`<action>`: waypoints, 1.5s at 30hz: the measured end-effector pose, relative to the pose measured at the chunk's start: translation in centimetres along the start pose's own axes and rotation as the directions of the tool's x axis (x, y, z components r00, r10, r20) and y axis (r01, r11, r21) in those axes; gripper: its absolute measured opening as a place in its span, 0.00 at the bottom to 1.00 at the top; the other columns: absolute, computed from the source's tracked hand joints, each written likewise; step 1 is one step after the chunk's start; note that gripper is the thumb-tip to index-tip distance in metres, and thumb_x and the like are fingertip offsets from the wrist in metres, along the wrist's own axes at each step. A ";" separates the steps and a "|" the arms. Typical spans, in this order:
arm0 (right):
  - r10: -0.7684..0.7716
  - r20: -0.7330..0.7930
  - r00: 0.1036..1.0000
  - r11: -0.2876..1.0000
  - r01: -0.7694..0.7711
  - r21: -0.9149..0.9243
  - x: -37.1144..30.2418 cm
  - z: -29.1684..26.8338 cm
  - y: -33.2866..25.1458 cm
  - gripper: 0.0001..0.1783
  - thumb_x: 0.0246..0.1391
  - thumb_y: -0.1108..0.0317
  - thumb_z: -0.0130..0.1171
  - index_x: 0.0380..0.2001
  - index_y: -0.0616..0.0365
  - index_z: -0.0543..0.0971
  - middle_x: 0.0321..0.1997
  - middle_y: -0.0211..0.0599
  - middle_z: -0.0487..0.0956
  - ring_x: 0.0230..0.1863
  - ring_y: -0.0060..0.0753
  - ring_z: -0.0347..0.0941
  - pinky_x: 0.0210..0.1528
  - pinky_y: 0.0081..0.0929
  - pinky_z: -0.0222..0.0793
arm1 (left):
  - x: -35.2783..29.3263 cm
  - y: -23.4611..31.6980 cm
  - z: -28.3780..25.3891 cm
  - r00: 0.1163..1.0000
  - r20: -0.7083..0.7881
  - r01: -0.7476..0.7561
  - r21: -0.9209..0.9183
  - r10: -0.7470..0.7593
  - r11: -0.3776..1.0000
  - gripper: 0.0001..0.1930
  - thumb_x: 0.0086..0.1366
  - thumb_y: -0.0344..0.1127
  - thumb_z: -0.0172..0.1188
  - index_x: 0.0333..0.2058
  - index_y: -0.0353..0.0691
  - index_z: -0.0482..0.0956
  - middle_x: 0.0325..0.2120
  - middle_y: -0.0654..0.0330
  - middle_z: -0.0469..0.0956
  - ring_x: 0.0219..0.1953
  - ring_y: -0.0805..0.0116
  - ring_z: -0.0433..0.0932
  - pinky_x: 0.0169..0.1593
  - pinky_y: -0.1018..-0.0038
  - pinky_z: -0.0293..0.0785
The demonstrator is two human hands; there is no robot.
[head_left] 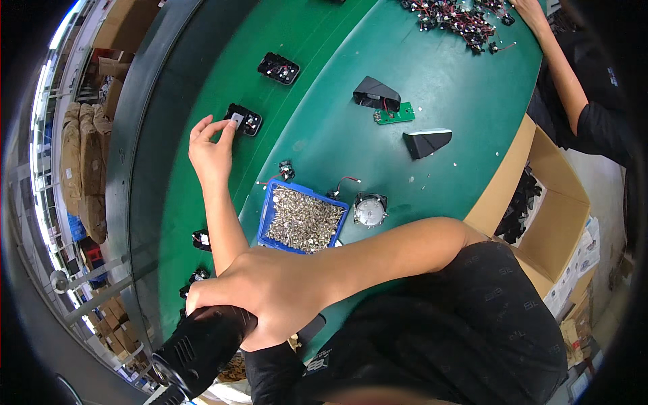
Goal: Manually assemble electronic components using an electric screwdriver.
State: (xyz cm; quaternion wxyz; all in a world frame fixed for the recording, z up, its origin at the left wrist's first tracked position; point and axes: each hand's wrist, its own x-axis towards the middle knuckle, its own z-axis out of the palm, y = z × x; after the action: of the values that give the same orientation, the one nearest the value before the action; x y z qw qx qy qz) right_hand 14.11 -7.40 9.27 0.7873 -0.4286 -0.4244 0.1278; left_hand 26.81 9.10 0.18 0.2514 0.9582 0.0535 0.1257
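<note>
On the green belt, the fingertips of my left hand [212, 148] are pinched together at the left end of a small black casing [252, 124] with parts inside. What lies between them is too small to make out. My right hand [270, 297] reaches across from the right, over my left forearm, and is wrapped round a black power screwdriver [199, 354]. The tool's tip is not clearly seen. Close by, a blue tray [263, 219] full of metal screws stands on the green table. Next to it sits a round silver part in a black frame [370, 210].
Another open black casing [278, 69] lies farther up the belt. A black housing [376, 94] with a green circuit board [395, 113] and a black wedge-shaped cover [427, 143] rest on the table. Wired parts [459, 20] are heaped at the far right, beside another person's arm [563, 74]. A cardboard box [553, 216] stands at right.
</note>
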 end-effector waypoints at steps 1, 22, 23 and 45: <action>-0.025 -0.031 0.999 1.000 0.025 0.006 0.1 0.0 0.0 0.25 0.34 0.72 0.63 0.40 0.52 0.69 0.28 0.36 0.77 0.28 0.44 0.76 0.28 0.35 0.68 | 0.2 -0.2 0.3 1.000 0.002 0.000 0.002 0.000 1.000 0.07 0.52 0.37 0.67 0.30 0.44 0.84 0.46 0.54 0.75 0.50 0.59 0.73 0.51 0.65 0.68; 0.072 0.001 0.997 0.997 -0.072 0.019 0.4 -1.4 -0.4 0.26 0.33 0.70 0.63 0.42 0.52 0.69 0.27 0.37 0.77 0.29 0.45 0.76 0.30 0.35 0.69 | 1.1 -1.8 1.3 0.991 0.118 0.079 -0.105 -0.066 0.991 0.15 0.55 0.34 0.63 0.43 0.39 0.78 0.20 0.64 0.72 0.24 0.77 0.70 0.32 0.78 0.69; 0.081 -0.002 0.997 0.996 -0.081 0.031 0.5 -1.2 -0.2 0.26 0.33 0.70 0.63 0.41 0.53 0.70 0.27 0.38 0.77 0.29 0.45 0.76 0.31 0.35 0.69 | 0.8 -1.9 0.7 0.985 0.128 0.123 -0.065 -0.114 0.990 0.15 0.55 0.33 0.63 0.42 0.39 0.79 0.20 0.64 0.72 0.23 0.76 0.69 0.31 0.77 0.69; -0.001 -0.154 0.988 0.990 -0.020 -0.137 2.1 -1.4 -2.5 0.28 0.46 0.71 0.53 0.51 0.70 0.63 0.20 0.36 0.71 0.20 0.26 0.68 0.36 0.35 0.74 | -20.8 -5.9 -7.6 0.928 -0.125 0.295 -0.326 -0.350 0.898 0.17 0.54 0.32 0.62 0.44 0.38 0.77 0.32 0.53 0.79 0.33 0.64 0.77 0.41 0.73 0.72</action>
State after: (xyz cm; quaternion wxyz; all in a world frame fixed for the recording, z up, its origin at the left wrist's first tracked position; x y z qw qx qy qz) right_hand 16.05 -8.49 11.97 0.7855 -0.4926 -0.3683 0.0688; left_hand 4.52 14.39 -0.78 0.4061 0.8707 0.2148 0.1753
